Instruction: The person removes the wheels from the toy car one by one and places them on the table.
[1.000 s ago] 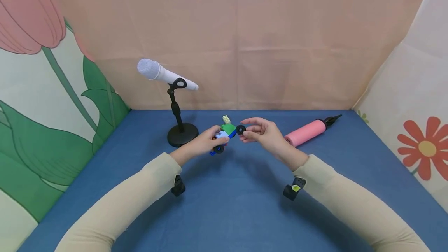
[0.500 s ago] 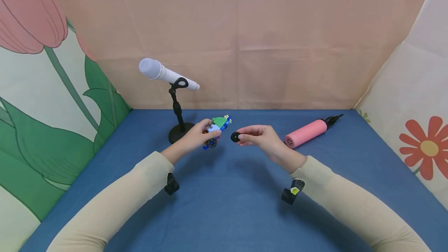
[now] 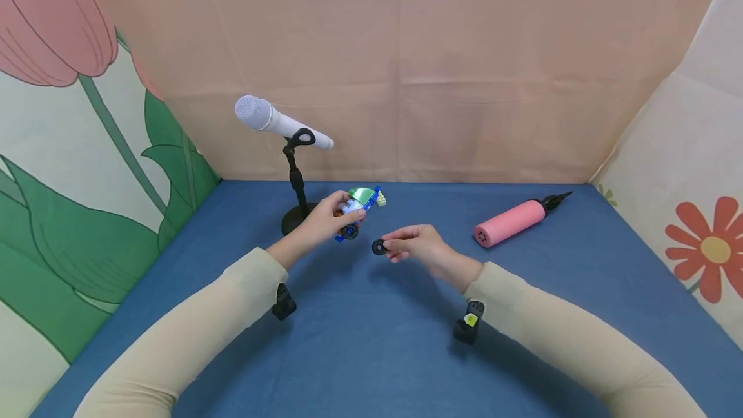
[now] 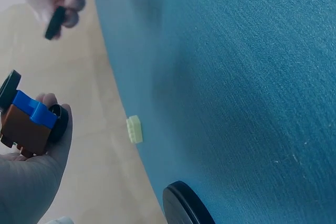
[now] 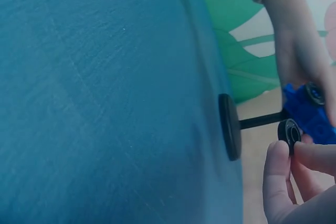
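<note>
Right fingers (image 3: 402,233) are pinching a wheel (image 3: 375,249), left fingers (image 3: 353,217) gripping a toy vehicle (image 3: 358,205). Edge-only pinching may be inviting a drop.

White microphone (image 3: 282,124), pink pump (image 3: 511,222)

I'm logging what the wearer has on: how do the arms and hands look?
The left sleeve and right sleeve are long and cream. The left camera and right camera are black, the right with a yellow marking. The left hand and right hand are bare.
</note>
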The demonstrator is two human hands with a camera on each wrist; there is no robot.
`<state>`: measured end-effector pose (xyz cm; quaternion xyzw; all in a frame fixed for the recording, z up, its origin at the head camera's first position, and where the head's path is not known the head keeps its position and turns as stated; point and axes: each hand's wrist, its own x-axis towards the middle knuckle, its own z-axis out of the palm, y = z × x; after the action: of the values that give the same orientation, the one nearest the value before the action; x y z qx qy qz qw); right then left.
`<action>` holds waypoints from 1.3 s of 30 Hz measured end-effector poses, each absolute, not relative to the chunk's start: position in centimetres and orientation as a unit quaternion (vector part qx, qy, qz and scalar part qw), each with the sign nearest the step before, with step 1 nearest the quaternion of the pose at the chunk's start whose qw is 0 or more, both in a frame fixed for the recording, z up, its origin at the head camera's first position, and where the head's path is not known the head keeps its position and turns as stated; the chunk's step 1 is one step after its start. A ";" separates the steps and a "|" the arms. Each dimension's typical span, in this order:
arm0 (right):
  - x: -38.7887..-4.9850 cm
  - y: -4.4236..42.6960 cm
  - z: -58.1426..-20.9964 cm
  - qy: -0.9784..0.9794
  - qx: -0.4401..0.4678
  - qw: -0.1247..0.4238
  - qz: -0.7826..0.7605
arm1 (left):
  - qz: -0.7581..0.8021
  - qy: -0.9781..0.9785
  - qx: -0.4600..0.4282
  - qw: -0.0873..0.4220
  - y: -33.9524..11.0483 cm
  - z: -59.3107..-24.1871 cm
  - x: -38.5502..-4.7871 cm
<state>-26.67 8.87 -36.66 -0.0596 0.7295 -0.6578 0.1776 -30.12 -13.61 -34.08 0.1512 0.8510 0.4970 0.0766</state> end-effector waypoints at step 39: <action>-27.9 4.1 -40.0 0.764 -0.028 0.268 -0.586 | 0.489 0.854 0.159 0.083 -14.2 -34.3 -30.2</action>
<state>-27.86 4.07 -40.01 -0.0283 0.7640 -0.5862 0.2681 -30.24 -14.19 -34.32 0.1591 0.8536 0.4891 0.0834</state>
